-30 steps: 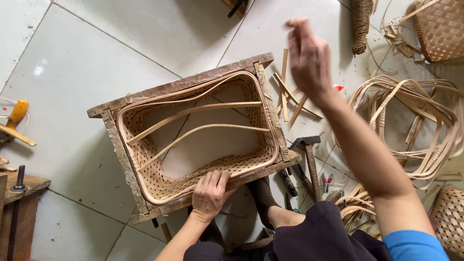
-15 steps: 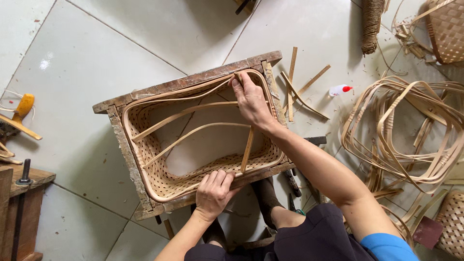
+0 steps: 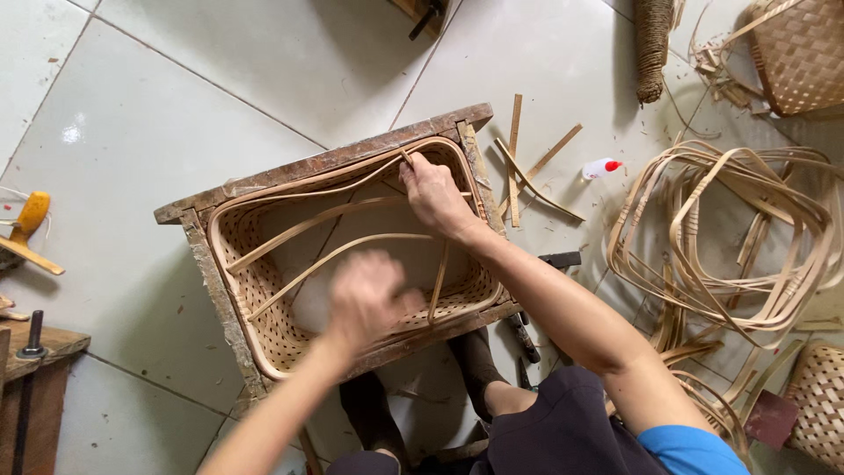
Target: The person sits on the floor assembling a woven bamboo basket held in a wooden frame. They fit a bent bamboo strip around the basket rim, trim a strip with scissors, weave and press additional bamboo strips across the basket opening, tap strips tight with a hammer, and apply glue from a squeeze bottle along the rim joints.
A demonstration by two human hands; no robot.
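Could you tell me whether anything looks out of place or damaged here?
Mostly floor clutter: loose bamboo strips lie scattered beside the wooden frame, and a small white bottle lies tipped on its side. Nothing looks broken.

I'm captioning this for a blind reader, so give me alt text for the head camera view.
Seen from above, a person's right hand presses a bamboo strip into a woven basket held in a wooden frame, while the blurred left hand hovers over it. Loose bamboo hoops lie on the tiled floor.

The left hand (image 3: 367, 299), at lower centre, is smeared by motion blur, so its fingers cannot be told apart. It hides part of the woven basket (image 3: 264, 299) floor. At upper right another basket (image 3: 800, 53) is cut off by the frame edge.
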